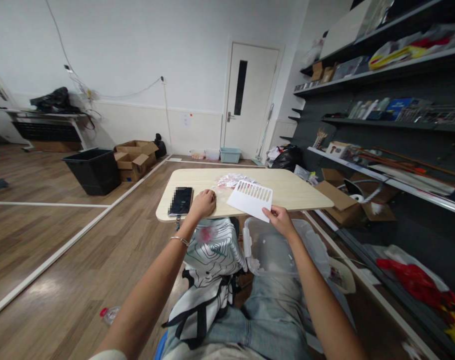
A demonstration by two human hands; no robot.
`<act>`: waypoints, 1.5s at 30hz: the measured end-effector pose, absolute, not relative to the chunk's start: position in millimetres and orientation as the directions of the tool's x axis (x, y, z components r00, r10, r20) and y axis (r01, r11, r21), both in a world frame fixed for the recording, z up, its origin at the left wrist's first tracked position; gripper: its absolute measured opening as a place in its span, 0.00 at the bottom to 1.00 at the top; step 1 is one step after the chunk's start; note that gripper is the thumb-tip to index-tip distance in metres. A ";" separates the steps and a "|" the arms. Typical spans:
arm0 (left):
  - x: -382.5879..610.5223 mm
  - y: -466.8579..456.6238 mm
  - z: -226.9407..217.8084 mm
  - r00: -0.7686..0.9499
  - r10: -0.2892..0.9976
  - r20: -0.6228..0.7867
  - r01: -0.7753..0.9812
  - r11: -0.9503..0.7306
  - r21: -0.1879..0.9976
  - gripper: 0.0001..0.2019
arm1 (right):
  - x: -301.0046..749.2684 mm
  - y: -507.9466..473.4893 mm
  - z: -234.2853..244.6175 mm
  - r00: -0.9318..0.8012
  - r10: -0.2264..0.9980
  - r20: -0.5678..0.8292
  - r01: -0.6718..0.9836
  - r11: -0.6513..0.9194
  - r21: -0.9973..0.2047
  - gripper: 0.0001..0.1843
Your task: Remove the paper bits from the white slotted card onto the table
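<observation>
My right hand (280, 220) pinches the near right corner of a white card (248, 202) that has a row of oblong cut-outs along its far edge. The card is tilted over the near part of the table (302, 192). My left hand (204, 203) rests at the table's near edge with its fingers curled in; whatever they hold, if anything, is hidden. Just left of it lies a black phone (181, 201), partly blurred out. Beyond the card a loose pile of small white and reddish paper pieces (235, 179) is spread on the tabletop.
Below the table's near edge, a clear plastic bin (274, 250) stands by my legs. Patterned cloth (214, 250) lies to its left. Shelves (400, 120) and an open cardboard box (340, 200) are on the right. A black waste bin (94, 172) stands at left.
</observation>
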State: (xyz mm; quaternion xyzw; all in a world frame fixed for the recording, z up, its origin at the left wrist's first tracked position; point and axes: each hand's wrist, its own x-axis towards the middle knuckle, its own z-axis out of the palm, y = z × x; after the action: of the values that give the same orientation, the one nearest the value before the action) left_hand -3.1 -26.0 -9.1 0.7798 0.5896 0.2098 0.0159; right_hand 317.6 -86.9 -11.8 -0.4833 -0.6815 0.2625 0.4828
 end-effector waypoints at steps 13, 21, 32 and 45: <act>-2.7 -26.1 -9.4 0.218 0.923 0.317 0.914 -0.307 0.265 0.14 | 327.6 -84.0 -14.1 -0.039 0.905 0.423 0.407 0.401 -0.821 0.29; -2.9 -26.8 -8.9 0.216 0.923 0.319 0.909 -0.310 0.279 0.14 | 330.6 -85.2 -14.0 -0.024 0.902 0.431 0.399 0.403 -0.823 0.29; -2.5 -28.8 -7.6 0.216 0.926 0.311 0.910 -0.306 0.280 0.15 | 329.7 -86.3 -13.0 -0.022 0.904 0.427 0.402 0.399 -0.824 0.29; -2.0 -31.6 -6.0 0.218 0.923 0.317 0.914 -0.307 0.265 0.15 | 325.1 -96.8 -15.1 0.006 0.882 0.472 0.476 0.412 -0.777 0.28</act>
State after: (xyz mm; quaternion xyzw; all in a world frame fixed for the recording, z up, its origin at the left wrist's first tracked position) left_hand -2.0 -31.6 -6.0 0.7804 0.5883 0.2113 0.0108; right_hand 325.1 -96.8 -15.1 -0.5026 -0.6752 0.2028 0.5003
